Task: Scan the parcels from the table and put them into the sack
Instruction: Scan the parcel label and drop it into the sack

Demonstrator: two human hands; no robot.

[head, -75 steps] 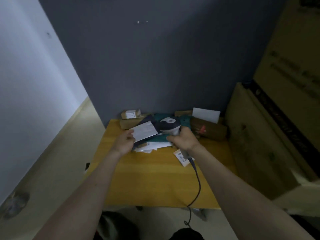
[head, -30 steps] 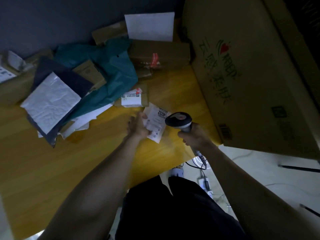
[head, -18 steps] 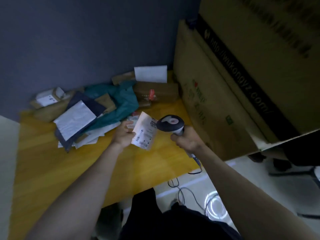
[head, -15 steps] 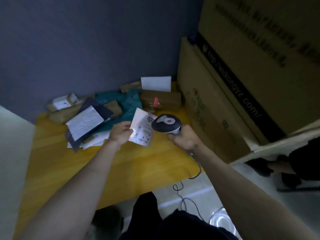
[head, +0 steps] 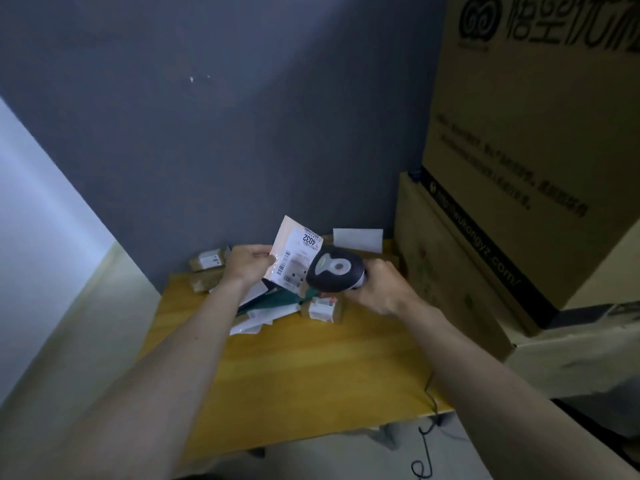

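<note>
My left hand (head: 247, 263) pinches a small white parcel (head: 294, 256) by its left edge, held up above the table with its printed label facing me. My right hand (head: 379, 285) grips a dark handheld scanner (head: 334, 273), whose head sits right against the parcel's lower right corner. Behind and below lies a heap of parcels (head: 273, 303) on the yellow table (head: 311, 368): a teal bag, white envelopes, small brown boxes. No sack is in view.
Tall cardboard cartons (head: 519, 168) stand stacked against the table's right side. A dark grey wall (head: 225, 133) backs the table. The scanner's cable (head: 427, 431) hangs off the table's front right edge to the floor. A small labelled box (head: 322, 310) lies near the heap.
My left hand picked the small white parcel off the table and raised it. The scanner in my right hand came up close to its label. The camera view tilted upward.
</note>
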